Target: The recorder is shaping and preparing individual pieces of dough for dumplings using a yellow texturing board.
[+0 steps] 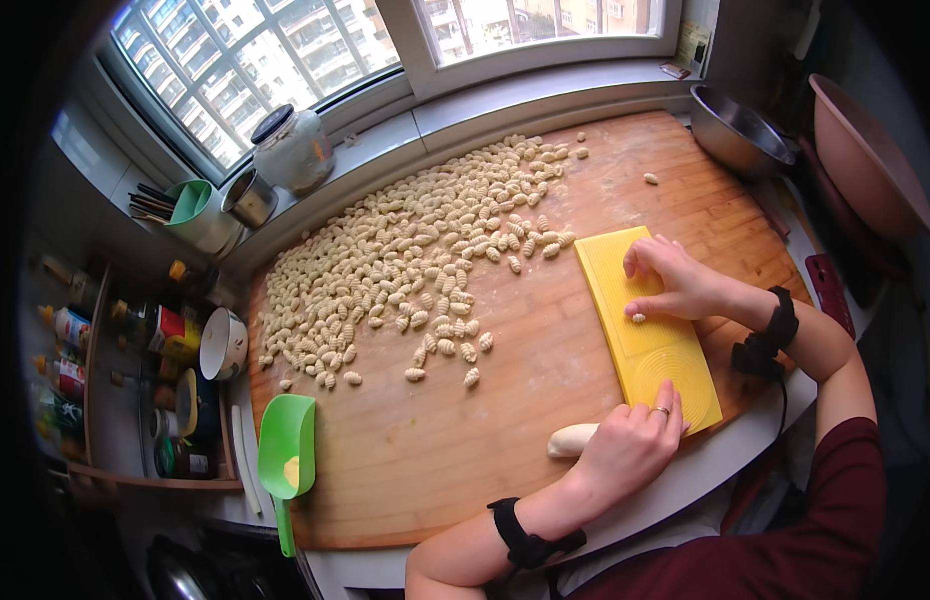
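A yellow ridged plastic board [630, 341] lies on the wooden board [405, 450]. My right hand [675, 279] is over its upper half, thumb and fingers apart, with a small ridged dough piece [639, 318] at the thumb tip. My left hand [631, 444] rests at the yellow board's lower end, fingers on the patterned circle; whether it holds dough is hidden. Beside and partly beneath that hand lies a thick dough roll [571, 441]. Many ridged dough shells [390, 255] spread across the wooden board's far left part. Both wrists wear black straps.
A green scoop [286, 446] with some yellow matter lies at the left edge. Further left stand a patterned bowl [224, 343] and several bottles. A metal bowl [741, 131] and a pink basin [870, 154] stand at the back right. A glass jar [294, 154] is on the windowsill.
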Demonstrator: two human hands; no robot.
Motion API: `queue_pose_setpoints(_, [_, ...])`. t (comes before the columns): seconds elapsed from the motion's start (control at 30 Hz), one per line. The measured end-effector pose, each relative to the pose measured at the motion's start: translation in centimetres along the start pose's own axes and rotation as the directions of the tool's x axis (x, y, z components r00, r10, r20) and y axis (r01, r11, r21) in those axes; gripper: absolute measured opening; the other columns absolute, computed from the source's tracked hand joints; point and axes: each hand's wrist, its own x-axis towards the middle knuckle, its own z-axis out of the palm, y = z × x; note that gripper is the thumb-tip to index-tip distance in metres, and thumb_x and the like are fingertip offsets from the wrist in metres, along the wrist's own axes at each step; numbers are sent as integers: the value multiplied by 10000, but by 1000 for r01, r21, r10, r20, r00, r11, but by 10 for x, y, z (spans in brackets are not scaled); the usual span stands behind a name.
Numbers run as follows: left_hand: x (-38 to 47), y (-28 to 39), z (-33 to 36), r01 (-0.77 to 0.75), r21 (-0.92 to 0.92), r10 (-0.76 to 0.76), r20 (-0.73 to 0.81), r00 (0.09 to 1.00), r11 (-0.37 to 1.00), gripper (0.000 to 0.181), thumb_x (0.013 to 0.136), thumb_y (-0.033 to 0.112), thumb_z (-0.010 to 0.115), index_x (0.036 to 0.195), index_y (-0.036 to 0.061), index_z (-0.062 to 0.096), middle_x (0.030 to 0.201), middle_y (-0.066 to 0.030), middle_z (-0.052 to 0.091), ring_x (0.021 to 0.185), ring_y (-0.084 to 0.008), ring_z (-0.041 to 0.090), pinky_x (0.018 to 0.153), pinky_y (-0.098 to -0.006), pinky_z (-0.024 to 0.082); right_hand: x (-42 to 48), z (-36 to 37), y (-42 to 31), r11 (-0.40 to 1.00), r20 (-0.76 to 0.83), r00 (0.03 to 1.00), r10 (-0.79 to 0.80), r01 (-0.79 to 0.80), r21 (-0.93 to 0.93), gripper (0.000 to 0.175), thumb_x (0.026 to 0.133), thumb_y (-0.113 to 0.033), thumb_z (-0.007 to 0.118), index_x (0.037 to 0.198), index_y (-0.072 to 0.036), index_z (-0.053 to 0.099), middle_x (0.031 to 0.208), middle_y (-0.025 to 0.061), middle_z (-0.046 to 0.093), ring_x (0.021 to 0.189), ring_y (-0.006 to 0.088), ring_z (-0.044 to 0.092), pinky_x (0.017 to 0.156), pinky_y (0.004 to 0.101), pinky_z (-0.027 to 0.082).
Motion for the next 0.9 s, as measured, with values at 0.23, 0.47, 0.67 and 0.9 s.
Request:
queue_pose_setpoints(0.23, [0,-2,5,-7,-45,5,-40,999,999,303,867,262,582,970,-17,646,1020,-162,673,622,-162,643,550,-280,500,14,5,18,994,-116,992,-53,41,-100,416,786,-399,718,986,-100,509,914,97,539,909,268,504,801,381,397])
queue_pose_setpoints(0.47, [-3,1,18,8,-63,-11,-51,999,998,307,876,269,564,949,-25,612,991,-154,657,666,-207,661,579,-317,522,17,2,41,900,-27,999,38,-22,435,292,902,-329,621,1044,-91,528,811,-8,531,708,61,465,626,231,401])
queue_pose_setpoints(0.67, [-1,0,11,-14,-157,1,-83,997,988,255,862,239,590,933,-6,602,917,-160,643,665,-236,657,563,-327,518,11,-14,22,987,-543,829,132,-61,147,206,923,-260,594,931,-55,586,713,46,571,664,89,534,581,269,437])
queue_pose_setpoints(0.9, [4,2,-13,128,-228,-176,-201,964,965,335,875,267,612,1042,13,470,716,-109,591,588,-260,622,523,-360,492,-81,1,-55,857,79,995,65,-96,507,276,984,-221,491,933,17,621,763,30,624,717,84,589,659,224,491])
